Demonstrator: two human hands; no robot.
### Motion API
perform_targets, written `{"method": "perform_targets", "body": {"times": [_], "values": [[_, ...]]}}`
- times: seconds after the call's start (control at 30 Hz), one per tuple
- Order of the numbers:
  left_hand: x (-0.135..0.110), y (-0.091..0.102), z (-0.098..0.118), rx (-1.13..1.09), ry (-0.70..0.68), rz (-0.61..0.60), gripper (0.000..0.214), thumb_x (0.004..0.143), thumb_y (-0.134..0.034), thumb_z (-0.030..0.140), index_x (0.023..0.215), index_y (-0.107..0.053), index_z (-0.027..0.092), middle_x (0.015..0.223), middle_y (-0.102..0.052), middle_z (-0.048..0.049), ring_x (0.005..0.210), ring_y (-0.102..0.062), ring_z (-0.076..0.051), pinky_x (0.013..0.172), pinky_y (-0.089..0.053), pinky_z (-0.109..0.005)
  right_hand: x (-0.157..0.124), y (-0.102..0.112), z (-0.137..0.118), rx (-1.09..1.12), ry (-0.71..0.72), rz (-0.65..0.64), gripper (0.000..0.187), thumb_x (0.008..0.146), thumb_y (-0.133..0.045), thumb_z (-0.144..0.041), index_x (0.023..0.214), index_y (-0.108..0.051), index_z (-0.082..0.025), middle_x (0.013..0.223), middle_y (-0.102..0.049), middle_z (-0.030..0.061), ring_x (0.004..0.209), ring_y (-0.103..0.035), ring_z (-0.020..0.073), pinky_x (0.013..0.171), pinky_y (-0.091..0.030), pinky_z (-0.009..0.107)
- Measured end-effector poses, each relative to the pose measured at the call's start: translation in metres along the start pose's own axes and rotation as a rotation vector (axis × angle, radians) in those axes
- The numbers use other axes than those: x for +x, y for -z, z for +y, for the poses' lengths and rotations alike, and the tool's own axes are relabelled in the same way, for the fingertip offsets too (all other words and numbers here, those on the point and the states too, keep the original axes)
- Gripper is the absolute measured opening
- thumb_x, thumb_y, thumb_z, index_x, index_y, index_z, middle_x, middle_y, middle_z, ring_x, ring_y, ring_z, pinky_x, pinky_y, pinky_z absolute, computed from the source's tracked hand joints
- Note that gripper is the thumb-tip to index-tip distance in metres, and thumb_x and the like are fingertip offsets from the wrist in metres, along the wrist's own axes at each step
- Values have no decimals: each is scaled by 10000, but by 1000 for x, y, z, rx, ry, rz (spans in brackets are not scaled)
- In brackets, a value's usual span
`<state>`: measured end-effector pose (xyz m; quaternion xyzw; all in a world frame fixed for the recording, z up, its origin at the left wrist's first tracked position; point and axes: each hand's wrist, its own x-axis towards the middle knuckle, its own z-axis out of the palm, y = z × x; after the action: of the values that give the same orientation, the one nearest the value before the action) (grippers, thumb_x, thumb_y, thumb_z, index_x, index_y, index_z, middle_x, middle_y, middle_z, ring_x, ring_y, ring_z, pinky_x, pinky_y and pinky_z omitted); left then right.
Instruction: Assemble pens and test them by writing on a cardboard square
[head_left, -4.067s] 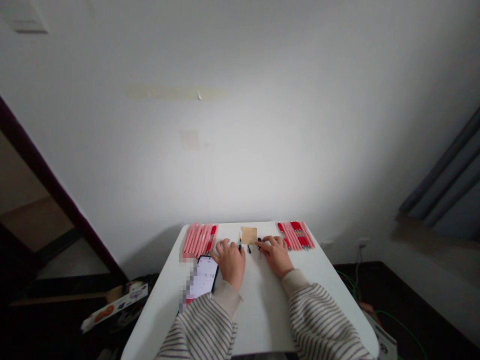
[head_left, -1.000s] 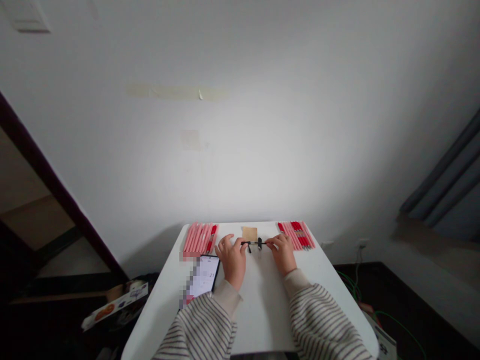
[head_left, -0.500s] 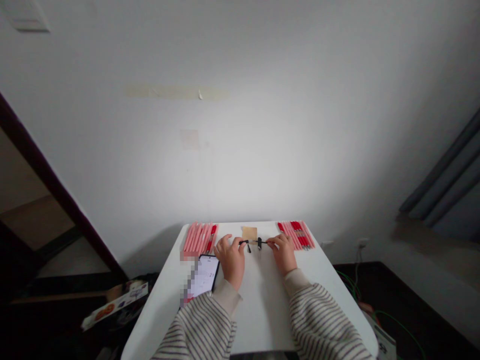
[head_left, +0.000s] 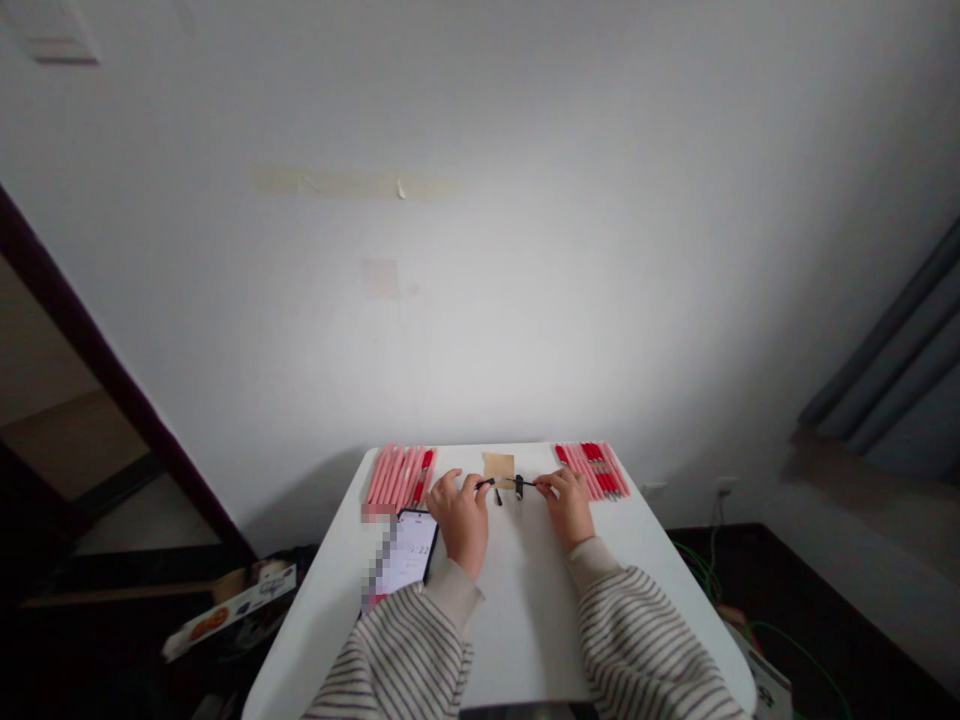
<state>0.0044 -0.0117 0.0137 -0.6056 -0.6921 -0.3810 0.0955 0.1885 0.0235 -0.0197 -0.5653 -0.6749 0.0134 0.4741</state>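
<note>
Low in the frame's centre, we pinch a thin black rod (head_left: 508, 484) between our left hand (head_left: 463, 520) and right hand (head_left: 566, 510), with pink pens (head_left: 397, 478) lying beside them.

Phone screen (head_left: 411, 548): lit, lying on the tabletop (head_left: 525, 620) just beside the left hand (head_left: 461, 520). The digits ":22" show near its upper edge; the figure before the colon is too faint to tell.
Rest of the phone screen: smaller lines, blurred and unreadable; its left strip is pixelated.
Flat box (head_left: 229, 612) on the floor, left of the tabletop: round orange print and dark marks, no word legible.
Pink pens (head_left: 396, 478) and red-and-pink pens (head_left: 592, 468): any print too small to tell.
Thin black stick (head_left: 504, 484), pinched at its ends by the left hand and right hand (head_left: 566, 510): any marking too small to tell.
</note>
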Motion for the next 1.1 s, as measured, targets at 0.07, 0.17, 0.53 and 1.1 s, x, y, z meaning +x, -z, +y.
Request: {"method": "perform_targets", "body": {"times": [0.07, 0.17, 0.53, 1.1], "values": [[0, 1, 0, -4, -9, 2, 180, 822, -564, 346, 929, -694, 281, 1130, -554, -76, 1093, -451, -253, 934, -324, -433, 0, 0, 0, -4, 4, 5, 193, 849, -562, -265, 790, -743, -231, 775, -616, 63, 870, -502, 230, 785, -365, 345], [0, 1, 0, -10, -8, 4, 182, 821, -563, 340, 930, -695, 278, 1129, -551, -76, 1097, -448, -254, 935, -323, -436, 0, 0, 1, -9, 8, 10, 199, 852, -556, -274, 790, -741, -235, 775, -614, 60, 866, -503, 227, 784, -366, 345], [0, 0, -1, -3, 3, 34, 176, 834, -546, 353, 906, -688, 277, 1109, -563, -69, 1073, -458, -253, 912, -335, -419, 0, 0, 1, -10, -6, 16, 181, 843, -569, -270, 798, -741, -235, 783, -626, 62, 871, -493, 236, 789, -363, 347], [0, 2, 1, 238, 24, -10, 265, 873, -427, 311, 892, -633, 146, 1128, -555, -120, 1097, -433, -283, 939, -331, -492, 0, 1, 0, 9, -37, 1, 150, 821, -592, -241, 820, -740, -221, 792, -631, 57, 866, -504, 224, 785, -362, 337]]}}
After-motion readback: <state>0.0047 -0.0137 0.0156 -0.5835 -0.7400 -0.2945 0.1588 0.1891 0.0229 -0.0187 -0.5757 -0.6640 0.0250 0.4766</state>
